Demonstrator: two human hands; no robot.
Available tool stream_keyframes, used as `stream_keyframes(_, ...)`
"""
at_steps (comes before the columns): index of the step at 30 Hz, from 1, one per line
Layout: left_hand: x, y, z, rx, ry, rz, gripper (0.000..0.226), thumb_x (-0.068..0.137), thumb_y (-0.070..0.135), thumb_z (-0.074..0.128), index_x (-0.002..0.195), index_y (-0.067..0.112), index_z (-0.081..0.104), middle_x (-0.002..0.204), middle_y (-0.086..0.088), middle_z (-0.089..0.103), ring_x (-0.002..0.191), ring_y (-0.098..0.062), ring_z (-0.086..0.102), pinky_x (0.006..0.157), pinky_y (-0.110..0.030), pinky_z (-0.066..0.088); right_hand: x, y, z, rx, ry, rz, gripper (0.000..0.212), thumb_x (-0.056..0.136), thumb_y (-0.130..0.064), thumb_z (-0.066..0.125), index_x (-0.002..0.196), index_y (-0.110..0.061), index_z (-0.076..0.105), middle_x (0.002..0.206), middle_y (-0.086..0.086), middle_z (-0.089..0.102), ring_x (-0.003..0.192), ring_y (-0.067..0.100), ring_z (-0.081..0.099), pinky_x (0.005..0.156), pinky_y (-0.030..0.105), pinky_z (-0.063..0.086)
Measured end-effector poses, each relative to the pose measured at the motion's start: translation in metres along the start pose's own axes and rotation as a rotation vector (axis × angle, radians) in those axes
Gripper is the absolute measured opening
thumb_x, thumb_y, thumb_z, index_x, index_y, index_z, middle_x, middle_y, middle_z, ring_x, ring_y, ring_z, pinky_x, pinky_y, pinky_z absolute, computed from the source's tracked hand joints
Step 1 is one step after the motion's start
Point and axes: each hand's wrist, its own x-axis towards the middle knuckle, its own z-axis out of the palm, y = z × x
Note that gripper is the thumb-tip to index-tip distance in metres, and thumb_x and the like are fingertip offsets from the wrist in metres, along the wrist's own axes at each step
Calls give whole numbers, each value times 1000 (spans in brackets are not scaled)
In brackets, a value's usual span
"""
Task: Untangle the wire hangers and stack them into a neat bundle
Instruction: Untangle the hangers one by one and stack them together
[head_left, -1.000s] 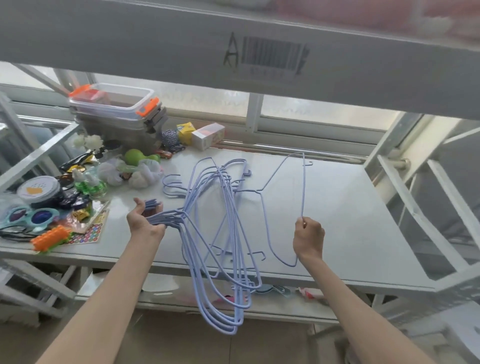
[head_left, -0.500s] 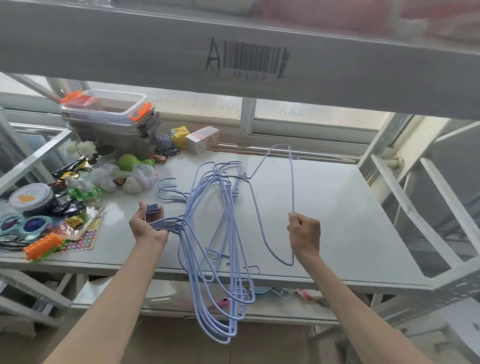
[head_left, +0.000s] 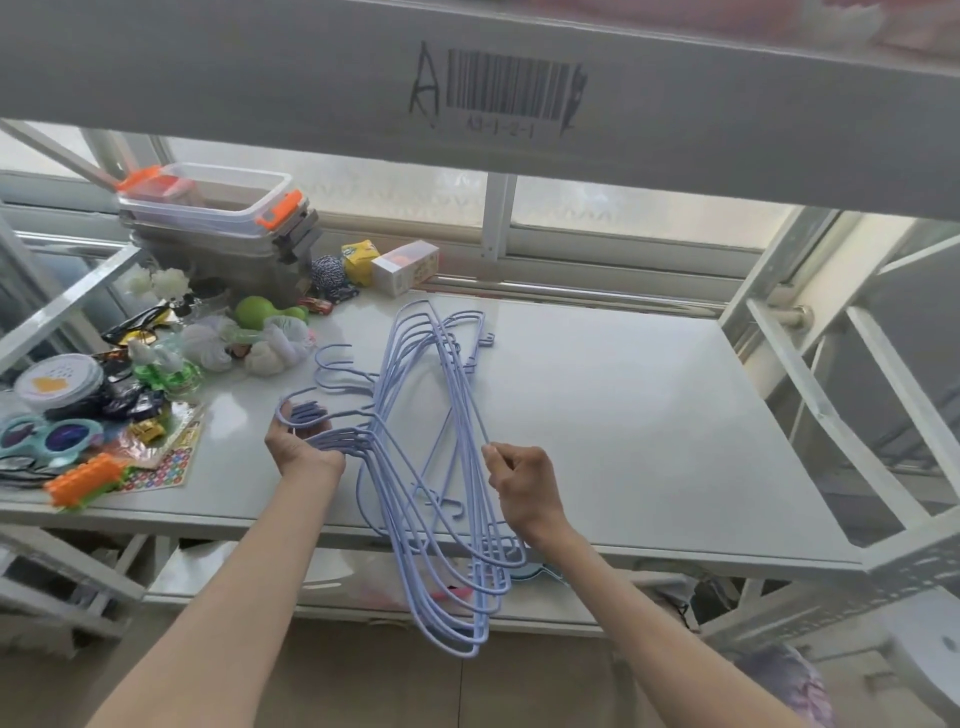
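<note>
A bunch of pale blue wire hangers (head_left: 415, 395) lies across the white table (head_left: 649, 415), its near ends hanging past the front edge. My left hand (head_left: 301, 449) grips the necks of several hangers just below their hooks. My right hand (head_left: 522, 486) pinches the wire of one hanger on the right side of the bunch, which now lies close against the others. Two more hooks (head_left: 337, 369) stick out to the left on the table top.
Toys and clutter fill the table's left side: stacked clear boxes with orange clips (head_left: 208, 218), a green ball (head_left: 254, 312), mesh sponges (head_left: 275, 348), blue goggles (head_left: 49, 439), an orange block (head_left: 85, 480). A shelf beam with a barcode (head_left: 498, 88) hangs overhead. A rack frame (head_left: 831, 389) stands at right.
My right hand has swung the single hanger from upright and apart down to the left, onto the bunch. My left hand has kept its grip on the necks.
</note>
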Motion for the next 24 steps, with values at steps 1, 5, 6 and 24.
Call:
stream_keyframes(1, 2, 0, -1, -15, -11, 6, 24, 92, 22, 59, 70, 15, 60, 69, -3, 58, 57, -16, 56, 58, -23, 50, -2, 1, 0, -38, -2, 0, 48, 97, -15, 50, 54, -17, 27, 51, -4, 21, 51, 10, 18, 51, 29, 18)
stream_keyframes(5, 5, -1, -3, -73, -49, 29, 52, 91, 44, 62, 47, 17, 64, 56, -1, 57, 52, -15, 55, 56, -22, 49, -8, 4, 1, -227, -27, 0, 48, 97, -14, 47, 54, -18, 25, 48, -6, 23, 48, 10, 20, 50, 29, 19)
stream_keyframes(6, 3, -2, -3, -53, -44, 36, 55, 90, 51, 59, 49, 15, 63, 53, -1, 58, 52, -15, 56, 57, -22, 50, -9, 4, 1, -263, -42, -2, 47, 97, -14, 46, 54, -17, 25, 48, -5, 25, 48, 11, 22, 50, 30, 20)
stream_keyframes(24, -2, 1, -1, 36, 11, 83, 30, 84, 42, 71, 85, 14, 60, 92, 0, 60, 83, -17, 64, 82, -28, 56, 7, -17, 11, -602, -276, 220, 40, 90, -47, 55, 97, -8, 57, 98, 13, 62, 90, 34, 61, 74, 36, 45)
